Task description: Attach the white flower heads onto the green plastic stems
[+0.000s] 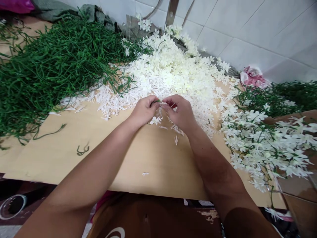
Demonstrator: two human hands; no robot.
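Near the middle of the view, my left hand (145,109) is closed in a pinch on a thin green stem. Facing it, my right hand (180,110) pinches a small white piece, and the fingertips of both hands almost meet. A white flower (156,120) hangs just below my left fingers. Behind my hands lie a heap of loose cream-white blossoms (173,62) and a spread of thin white pieces (111,99). A big pile of green stems (56,62) fills the left side.
Assembled white flowers on green stems (264,142) lie at the right, beside more greenery (297,94). A pink and white cloth (254,77) rests against the tiled wall (247,26). A round cup (13,205) is below the board (158,158) at the lower left.
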